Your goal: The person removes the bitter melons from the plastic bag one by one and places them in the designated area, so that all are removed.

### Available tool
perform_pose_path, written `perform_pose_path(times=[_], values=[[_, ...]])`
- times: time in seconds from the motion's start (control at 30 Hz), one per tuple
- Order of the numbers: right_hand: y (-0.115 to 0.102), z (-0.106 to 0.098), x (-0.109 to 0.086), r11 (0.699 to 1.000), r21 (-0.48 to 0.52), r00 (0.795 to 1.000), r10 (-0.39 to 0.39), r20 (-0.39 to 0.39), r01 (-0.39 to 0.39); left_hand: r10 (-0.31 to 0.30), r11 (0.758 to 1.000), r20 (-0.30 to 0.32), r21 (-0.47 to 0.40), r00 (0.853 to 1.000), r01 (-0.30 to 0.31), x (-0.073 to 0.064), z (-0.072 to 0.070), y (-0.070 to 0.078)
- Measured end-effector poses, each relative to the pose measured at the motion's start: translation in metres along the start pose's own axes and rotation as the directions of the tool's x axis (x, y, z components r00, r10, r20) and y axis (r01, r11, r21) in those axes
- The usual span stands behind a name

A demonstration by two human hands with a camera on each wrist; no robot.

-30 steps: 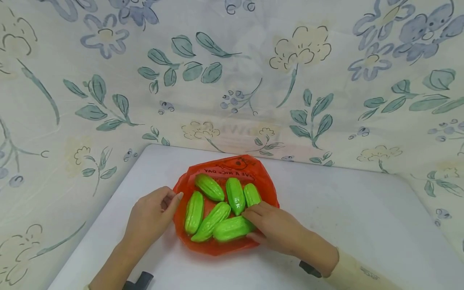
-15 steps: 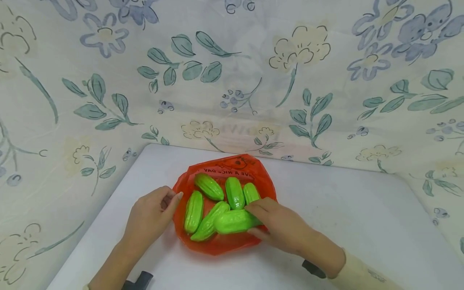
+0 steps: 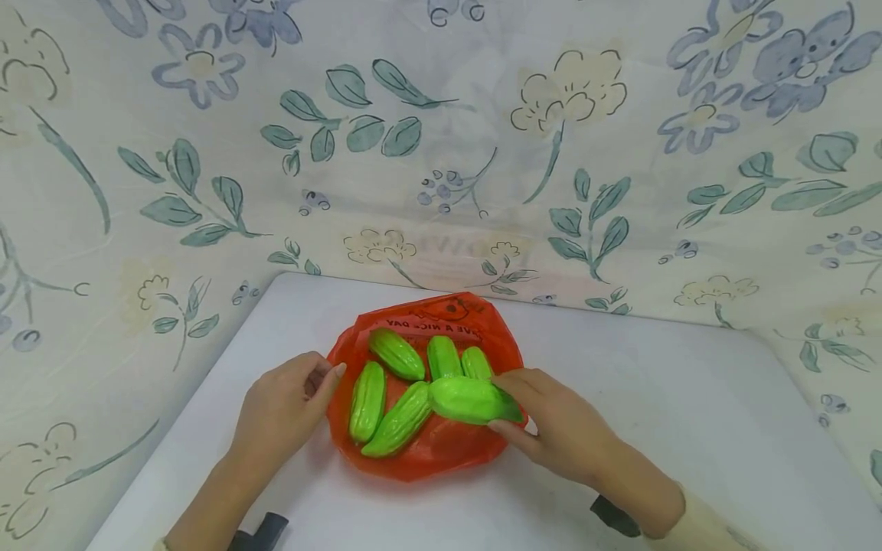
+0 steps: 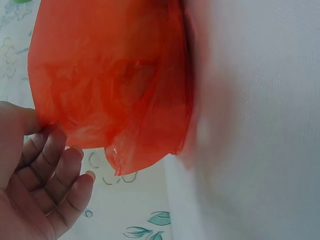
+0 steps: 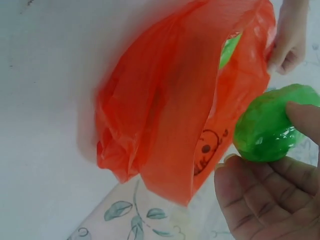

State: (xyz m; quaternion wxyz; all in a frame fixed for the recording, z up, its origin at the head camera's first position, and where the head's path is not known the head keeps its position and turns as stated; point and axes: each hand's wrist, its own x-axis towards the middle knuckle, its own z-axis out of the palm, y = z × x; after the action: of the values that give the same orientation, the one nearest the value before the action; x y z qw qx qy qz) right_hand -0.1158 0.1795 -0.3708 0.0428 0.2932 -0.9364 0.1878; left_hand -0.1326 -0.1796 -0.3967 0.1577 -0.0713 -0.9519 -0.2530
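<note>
In the head view, my right hand (image 3: 565,428) grips a shiny green bitter melon (image 3: 472,399) by its tapered end, between thumb and fingers, above the right part of a red plastic bag (image 3: 455,451). The right wrist view shows this bitter melon (image 5: 270,125) raised beside the bag's mouth. My left hand (image 3: 285,405) pinches the bag's left rim; thumb and index finger meet on the red film (image 4: 110,90) in the left wrist view. Inside the open bag lie several more bitter melons (image 3: 396,421), two of them partly hidden behind the held one.
The bag stands on a white table (image 3: 654,398). Behind it and at the sides hangs a flower-patterned cloth (image 3: 441,138). Black wrist-camera parts (image 3: 269,530) show beneath the left forearm.
My right hand has lifted the bitter melon from the bag's front right and moved it up and to the right. The left hand has stayed at the rim.
</note>
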Motion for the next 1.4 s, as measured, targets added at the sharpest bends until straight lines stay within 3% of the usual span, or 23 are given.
perform_pose_path(times=[0.27, 0.47, 0.6, 0.8, 1.0, 1.4], values=[[0.009, -0.004, -0.013, 0.996, 0.024, 0.993, 0.093, -0.070, -0.091, 0.000, 1.000, 0.004, -0.017, 1.000, 0.000, 0.000, 0.000, -0.002], [0.021, -0.002, -0.023, 0.992, 0.037, 0.979, 0.127, -0.158, -0.122, -0.030, 0.999, 0.044, -0.025, 0.999, 0.031, 0.000, -0.003, -0.002], [0.028, -0.002, -0.027, 0.983, 0.055, 0.968, 0.180, -0.177, -0.172, -0.031, 0.999, 0.053, -0.022, 0.998, 0.032, -0.001, -0.005, -0.002], [0.040, -0.005, -0.032, 0.957, 0.095, 0.942, 0.286, -0.178, -0.273, -0.016, 0.999, 0.040, -0.027, 0.999, 0.017, 0.001, -0.003, -0.003], [0.057, -0.001, -0.033, 0.943, 0.157, 0.935, 0.318, -0.157, -0.294, -0.039, 0.998, 0.071, -0.036, 0.997, 0.042, 0.002, -0.002, -0.003], [0.087, 0.007, -0.034, 0.878, 0.200, 0.885, 0.458, -0.083, -0.435, -0.057, 0.997, 0.089, -0.040, 0.994, 0.061, 0.001, -0.003, -0.002]])
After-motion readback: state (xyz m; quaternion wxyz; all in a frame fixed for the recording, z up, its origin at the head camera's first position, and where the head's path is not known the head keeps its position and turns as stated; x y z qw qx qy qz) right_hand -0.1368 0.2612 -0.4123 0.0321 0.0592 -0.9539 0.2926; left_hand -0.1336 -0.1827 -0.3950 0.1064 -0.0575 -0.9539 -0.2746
